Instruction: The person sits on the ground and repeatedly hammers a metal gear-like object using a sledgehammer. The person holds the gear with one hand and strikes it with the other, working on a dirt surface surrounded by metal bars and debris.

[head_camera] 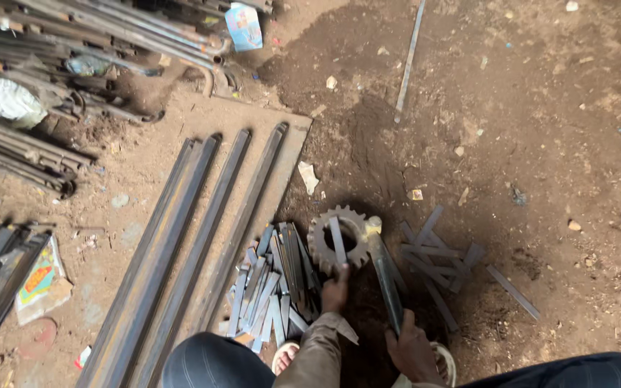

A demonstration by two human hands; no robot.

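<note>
The person squats over a dirt floor [540,108], knees showing at the bottom edge of the view. The left hand [336,289] reaches forward and pinches the near end of a short flat metal strip [337,241], its grip closed on that end. The strip lies across the open centre of a toothed steel gear [323,244], which rests flat on the ground just beyond the hand, at twelve o'clock from it.

The right hand [412,350] sits nearer the body, at about four o'clock from the gear, with its grip wrapped fully round the handle of a hammer [384,269]. The handle runs up and slightly left, and the hammer's head touches or hangs just over the gear's rim at its two o'clock side; which of the two I cannot tell.

At nine o'clock from the gear lies a tight pile of cut strips [271,287]. At three o'clock a looser scatter of strips [436,255] lies crossed over one another. Further left, long steel bars [181,251] rest side by side on a flat board [292,144]. At the top left corner more rods [73,36] are heaped, and a single thin rod [407,61] lies alone on the earth at twelve o'clock.
</note>
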